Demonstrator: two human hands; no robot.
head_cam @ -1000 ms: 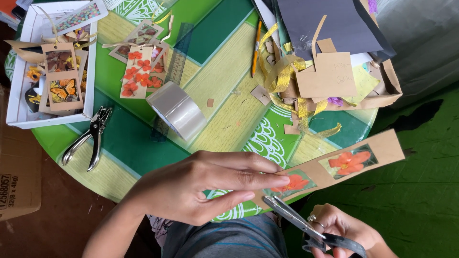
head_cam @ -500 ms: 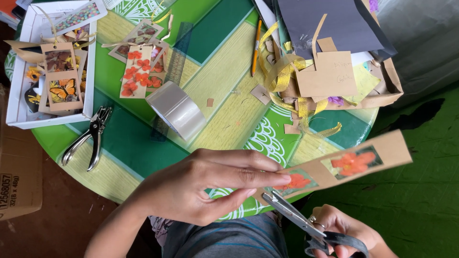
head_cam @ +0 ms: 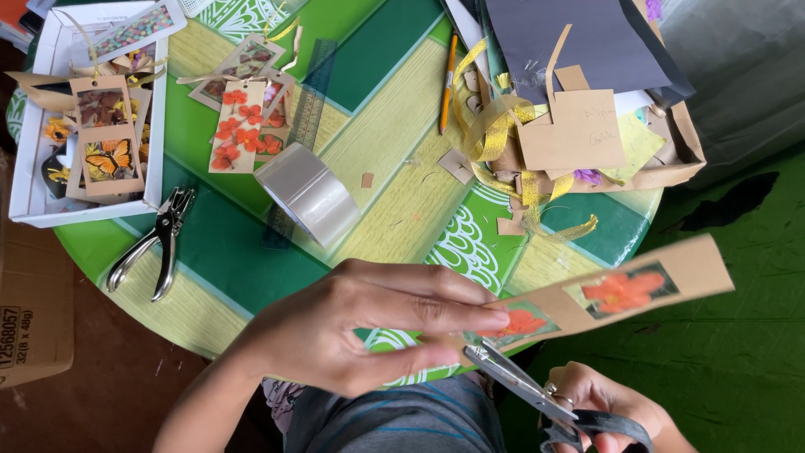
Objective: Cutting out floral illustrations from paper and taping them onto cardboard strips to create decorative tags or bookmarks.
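Head view: left hand (head_cam: pixel 360 331) pinches a brown card strip (head_cam: pixel 620 289) with orange flower windows, its far end now raised further toward 2 o'clock. Right hand (head_cam: pixel 608 407) grips scissors (head_cam: pixel 524 382), blades narrow at the strip's lower edge. Tape roll (head_cam: pixel 310 193) sits at 11 o'clock on the green table (head_cam: pixel 243 260).

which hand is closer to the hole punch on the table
Left. The left hand hovers just right of the hole punch, holding a cardboard strip. The right hand with the scissors is further right, off the table edge.
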